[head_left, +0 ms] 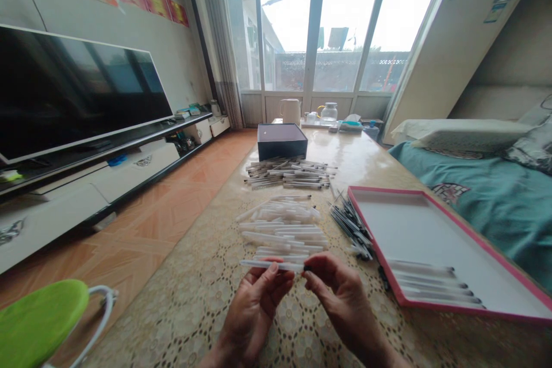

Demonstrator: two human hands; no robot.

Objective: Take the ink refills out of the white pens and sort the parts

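Note:
My left hand is closed around a whitish pen, thumb on top, holding it level above the table. My right hand pinches the black end of the same pen between thumb and fingertips. Just beyond lies a heap of white pen barrels. Right of it are thin dark pen refills, bunched against the pink-rimmed tray. Inside the tray, several black-tipped pens lie side by side near its front edge.
Farther back is a pile of dark-tipped pens before a dark box. A glass jug and a pale kettle stand at the far end. A green stool is at the left, a teal-covered bed at the right.

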